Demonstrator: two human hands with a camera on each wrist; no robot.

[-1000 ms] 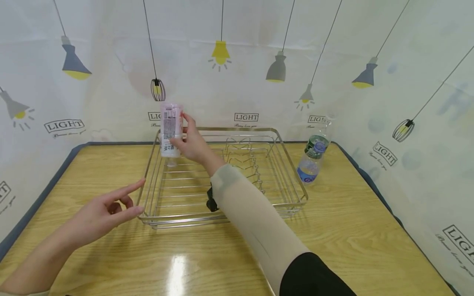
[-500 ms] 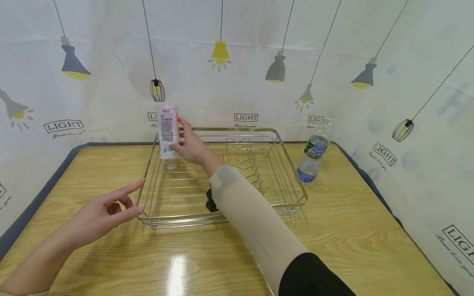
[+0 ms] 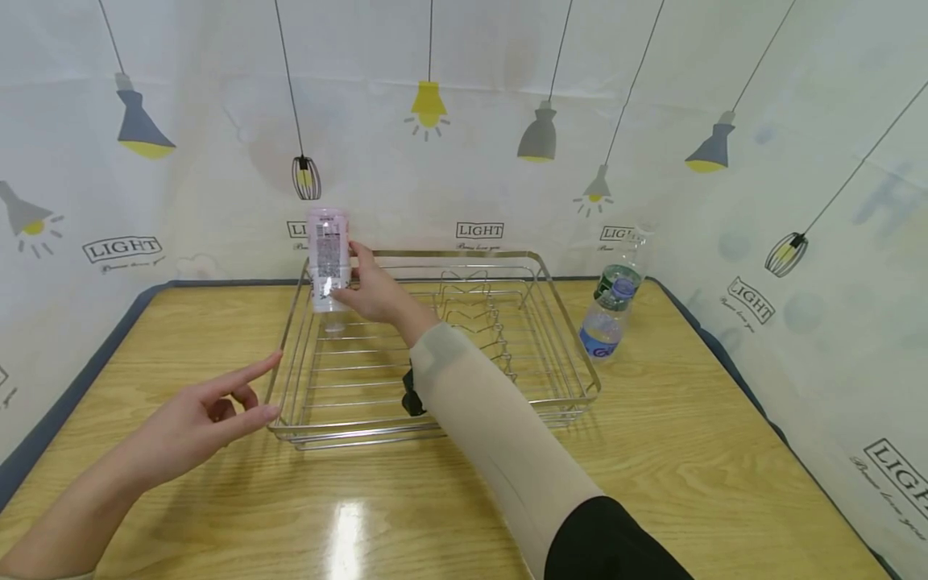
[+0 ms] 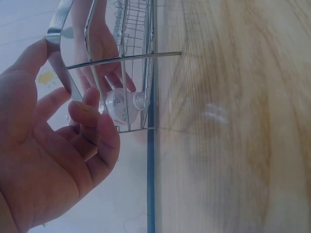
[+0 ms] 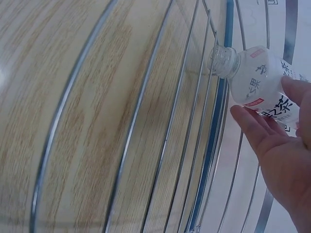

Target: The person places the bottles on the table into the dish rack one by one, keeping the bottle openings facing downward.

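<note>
A clear plastic bottle with a white and pink label [image 3: 329,250] stands upside down at the back left of the wire dish rack [image 3: 507,253]. My right hand [image 3: 377,290] grips it from the right side, thumb in front. In the right wrist view the bottle's bare neck [image 5: 223,61] is at the rack's wires; whether it touches them I cannot tell. My left hand [image 3: 199,415] is at the rack's left side, index finger and thumb spread apart and touching the rim. Its other fingers are curled and hold nothing.
Two more plastic bottles stand right of the rack, one with a blue label [image 3: 600,337] and one with a green label [image 3: 629,274] behind it. Wavy wire dividers [image 3: 474,310] run through the rack's middle. A printed cloth [image 3: 478,177] hangs behind the wooden table [image 3: 290,515].
My right hand has shifted the upside-down bottle slightly left and down over the back left of the rack. The left hand keeps its place at the rim.
</note>
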